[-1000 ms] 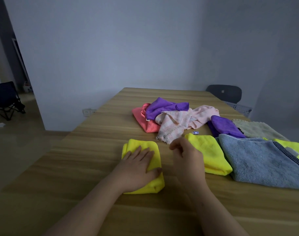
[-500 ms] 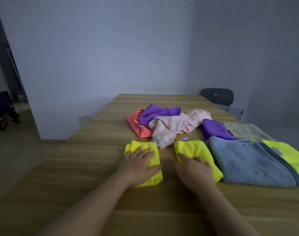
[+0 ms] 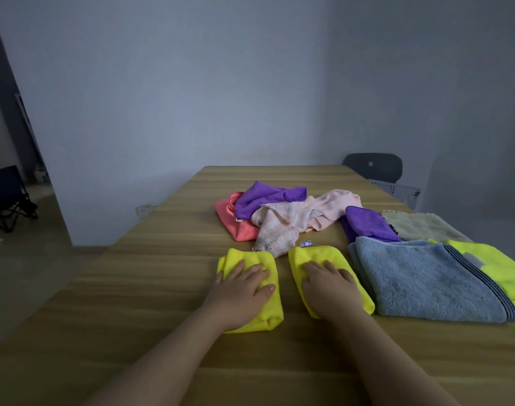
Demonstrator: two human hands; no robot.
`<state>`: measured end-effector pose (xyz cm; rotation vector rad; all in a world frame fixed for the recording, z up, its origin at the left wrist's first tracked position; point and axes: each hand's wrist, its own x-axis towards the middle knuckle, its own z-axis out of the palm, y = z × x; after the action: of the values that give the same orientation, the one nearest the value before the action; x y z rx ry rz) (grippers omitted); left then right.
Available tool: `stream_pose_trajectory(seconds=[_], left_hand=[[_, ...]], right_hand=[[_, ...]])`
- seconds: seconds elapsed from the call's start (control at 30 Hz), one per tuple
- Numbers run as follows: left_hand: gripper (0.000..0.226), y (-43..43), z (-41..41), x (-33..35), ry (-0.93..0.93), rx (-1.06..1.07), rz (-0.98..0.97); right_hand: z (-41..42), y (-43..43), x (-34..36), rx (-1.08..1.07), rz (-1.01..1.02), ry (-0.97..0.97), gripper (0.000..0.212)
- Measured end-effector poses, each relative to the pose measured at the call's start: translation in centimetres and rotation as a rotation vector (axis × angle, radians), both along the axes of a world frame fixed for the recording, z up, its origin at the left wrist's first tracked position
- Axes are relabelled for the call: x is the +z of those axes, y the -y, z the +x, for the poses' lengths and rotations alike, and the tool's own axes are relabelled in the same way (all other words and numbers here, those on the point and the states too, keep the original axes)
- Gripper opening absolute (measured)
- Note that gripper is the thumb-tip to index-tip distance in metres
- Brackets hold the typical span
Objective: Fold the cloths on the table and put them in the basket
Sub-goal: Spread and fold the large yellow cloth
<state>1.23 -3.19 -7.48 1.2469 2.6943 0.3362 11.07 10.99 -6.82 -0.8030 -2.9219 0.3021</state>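
Observation:
Two folded yellow cloths lie side by side on the wooden table (image 3: 133, 288). My left hand (image 3: 241, 291) presses flat on the left yellow cloth (image 3: 247, 257). My right hand (image 3: 331, 287) lies flat on the right yellow cloth (image 3: 317, 253). Behind them sits a loose pile: a coral cloth (image 3: 235, 221), a purple cloth (image 3: 265, 196) and a pale pink cloth (image 3: 294, 221). To the right lie a folded grey-blue towel (image 3: 426, 276), a second purple cloth (image 3: 367, 222), a beige cloth (image 3: 420, 225) and a bright yellow cloth (image 3: 496, 262). A white perforated basket (image 3: 396, 189) shows past the table's far right corner.
A dark chair (image 3: 373, 165) stands behind the basket at the far right. A folding chair (image 3: 7, 197) is on the floor at the far left. A small blue-white object (image 3: 306, 243) lies between the pink cloth and the right yellow cloth.
My right hand moved from a raised, curled pose between the cloths onto the right yellow cloth and now lies flat on it. My left hand stayed on the left cloth.

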Motion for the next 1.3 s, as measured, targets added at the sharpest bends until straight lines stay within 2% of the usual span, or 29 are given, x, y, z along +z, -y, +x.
stream_pose_trajectory(seconds=[0.23,0.7,0.77,0.93,1.13,1.2,1.3], left_hand=[[0.049,-2.7,-1.6,-0.1,-0.005,-0.004,0.034],[0.05,-7.3,-6.9,-0.7,-0.024,-0.051,0.104],[0.05,-7.4,-7.1,-0.8,-0.025,-0.06,0.108],[0.049,-7.1,-7.6,-0.9,-0.03,-0.029,0.138],[0.05,-6.0,-4.7,-1.1,-0.03,-0.004,0.125],[0.05,-5.4,-2.6,-0.9,-0.035,-0.021,0.128],[0.049,-5.0,-0.3,-1.2,-0.049,-0.033,0.132]], right_hand=[[-3.6,-2.3,0.5,-0.097,-0.068,0.075,0.051],[-12.0,-10.6,-0.5,-0.205,-0.001,0.048,0.05],[-12.5,-11.3,-0.8,-0.235,0.028,-0.035,0.047],[-11.8,-9.2,-1.3,-0.253,0.249,-0.438,0.036],[-7.6,-5.6,-1.9,-0.171,0.238,-0.372,0.034],[-5.6,-4.4,-2.0,-0.162,0.263,-0.338,0.045],[-4.1,-2.1,-2.5,-0.103,0.233,-0.384,0.065]])
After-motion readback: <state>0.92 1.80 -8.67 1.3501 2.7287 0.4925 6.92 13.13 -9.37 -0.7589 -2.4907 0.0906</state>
